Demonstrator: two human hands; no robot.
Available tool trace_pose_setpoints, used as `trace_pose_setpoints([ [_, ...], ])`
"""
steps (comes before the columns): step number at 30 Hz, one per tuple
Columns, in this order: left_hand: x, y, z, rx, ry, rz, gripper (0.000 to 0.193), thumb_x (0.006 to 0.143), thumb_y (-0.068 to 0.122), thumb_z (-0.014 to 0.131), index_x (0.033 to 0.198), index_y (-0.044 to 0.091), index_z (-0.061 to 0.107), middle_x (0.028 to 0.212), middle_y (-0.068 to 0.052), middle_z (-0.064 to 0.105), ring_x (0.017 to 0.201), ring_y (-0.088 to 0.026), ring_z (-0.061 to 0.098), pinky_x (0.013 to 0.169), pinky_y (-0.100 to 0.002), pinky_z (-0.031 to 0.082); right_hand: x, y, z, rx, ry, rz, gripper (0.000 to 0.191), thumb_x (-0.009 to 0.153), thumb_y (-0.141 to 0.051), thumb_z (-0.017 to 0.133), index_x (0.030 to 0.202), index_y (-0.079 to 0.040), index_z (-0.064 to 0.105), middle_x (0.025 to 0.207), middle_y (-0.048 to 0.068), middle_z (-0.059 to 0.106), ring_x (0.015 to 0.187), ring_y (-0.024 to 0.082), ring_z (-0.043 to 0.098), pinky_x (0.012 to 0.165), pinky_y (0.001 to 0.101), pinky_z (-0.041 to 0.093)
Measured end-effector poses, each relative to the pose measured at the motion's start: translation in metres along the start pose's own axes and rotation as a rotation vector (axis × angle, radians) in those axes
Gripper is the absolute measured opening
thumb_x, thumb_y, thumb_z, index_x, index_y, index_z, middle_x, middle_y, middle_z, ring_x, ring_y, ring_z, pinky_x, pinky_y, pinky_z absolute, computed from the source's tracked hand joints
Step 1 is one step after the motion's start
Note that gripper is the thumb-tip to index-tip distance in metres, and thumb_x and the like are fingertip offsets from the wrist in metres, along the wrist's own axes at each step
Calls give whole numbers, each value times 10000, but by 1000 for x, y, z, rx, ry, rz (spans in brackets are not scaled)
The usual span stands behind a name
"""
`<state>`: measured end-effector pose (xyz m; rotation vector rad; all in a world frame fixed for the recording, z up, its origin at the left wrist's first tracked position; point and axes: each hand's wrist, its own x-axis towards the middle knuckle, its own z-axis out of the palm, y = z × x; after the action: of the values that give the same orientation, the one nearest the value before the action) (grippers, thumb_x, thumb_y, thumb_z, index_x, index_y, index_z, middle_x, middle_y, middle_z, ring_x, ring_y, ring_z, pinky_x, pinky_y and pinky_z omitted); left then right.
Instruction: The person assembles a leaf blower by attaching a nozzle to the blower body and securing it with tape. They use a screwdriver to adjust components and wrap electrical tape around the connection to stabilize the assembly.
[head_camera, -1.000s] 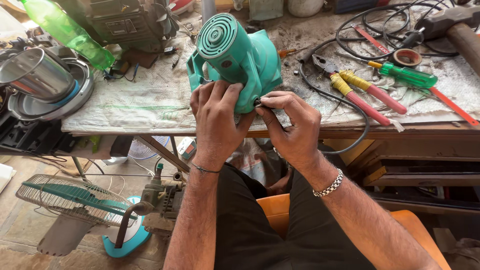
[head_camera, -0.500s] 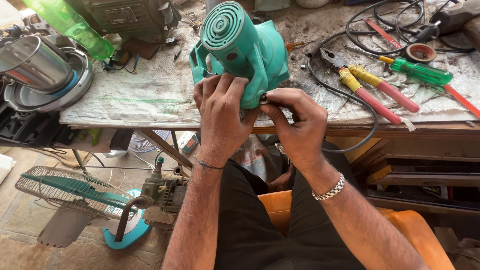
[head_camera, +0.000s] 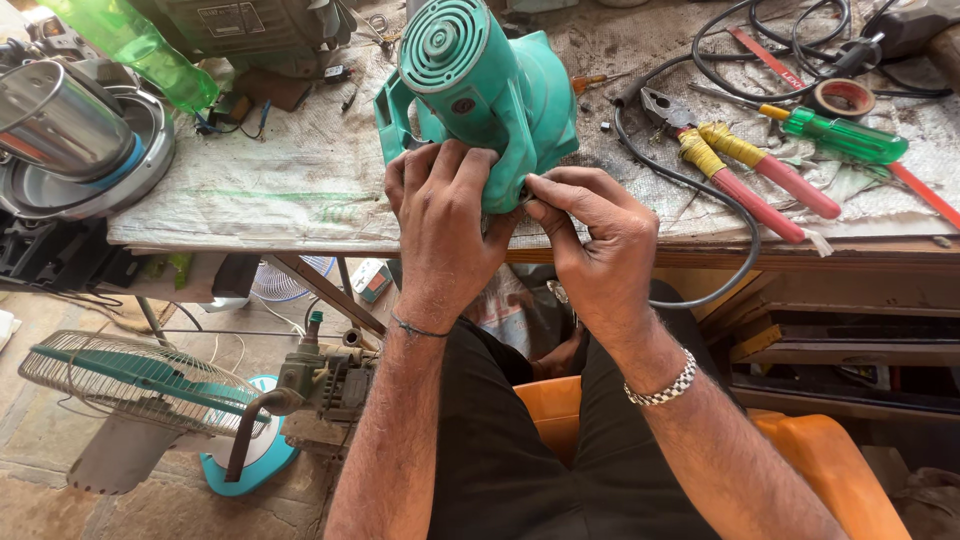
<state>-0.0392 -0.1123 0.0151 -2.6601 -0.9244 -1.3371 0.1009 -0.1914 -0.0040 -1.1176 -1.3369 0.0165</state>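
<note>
While my left hand (head_camera: 445, 225) is wrapped over the near end of the teal moulded-plastic blower housing (head_camera: 490, 95), its grip closed on the smooth rounded shell, my right hand (head_camera: 600, 245) pinches with thumb and forefinger at a small point on the housing's lower right edge; what sits between those fingertips is too small to tell. The housing stands at centre top of the frame, at the front edge of the worktop (head_camera: 300, 180), its ribbed circular grille facing up.

Risks, as I judge them: the shell is slick and top-heavy and sits close to the edge, so a slip of the left grip could tip it off toward my lap. Any small part pinched on the right could drop to the floor and be lost. The black rubber cable (head_camera: 735, 215) loops off the edge beside my right wrist and could snag.

The worktop is covered in coarse, dusty woven sacking. To the right lie pliers with red and yellow taped handles (head_camera: 740, 170) and a translucent green-handled screwdriver (head_camera: 840, 135).
</note>
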Motion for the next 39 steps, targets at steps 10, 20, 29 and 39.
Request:
trace_pose_setpoints([
  [10, 0, 1, -2, -11, -1, 4, 472, 772, 157, 852, 1179, 24, 655, 1241, -148, 641, 1226, -387, 534, 1093, -550, 314, 3, -2, -5, -182, 2, -231, 161, 969, 30, 802, 1102, -16, 724, 1093, 129, 737, 996, 247, 770, 863, 321, 630],
  [20, 3, 1, -1, 2, 3, 4, 526, 715, 132, 857, 1194, 28, 665, 1241, -150, 640, 1239, -402, 524, 1088, -575, 294, 9, -6, -8, -126, -54, -162, 158, 917, 16, 812, 1059, 14, 742, 1065, 134, 727, 980, 245, 752, 847, 330, 605],
  [29, 1, 0, -1, -73, -13, 11, 510, 755, 201, 909, 1172, 34, 668, 1268, -148, 648, 1224, -401, 541, 1052, -560, 327, 19, 21, -6, 676, -84, 489, 137, 828, 64, 796, 959, 43, 761, 919, 118, 771, 835, 143, 740, 805, 271, 622],
  [39, 4, -2, 0, -119, -12, -16, 560, 724, 195, 928, 1193, 34, 667, 1265, -145, 659, 1194, -406, 567, 1019, -527, 391, 8, 16, 7, 525, 42, 341, 101, 906, 56, 785, 1004, 34, 771, 960, 101, 765, 853, 161, 726, 786, 282, 612],
])
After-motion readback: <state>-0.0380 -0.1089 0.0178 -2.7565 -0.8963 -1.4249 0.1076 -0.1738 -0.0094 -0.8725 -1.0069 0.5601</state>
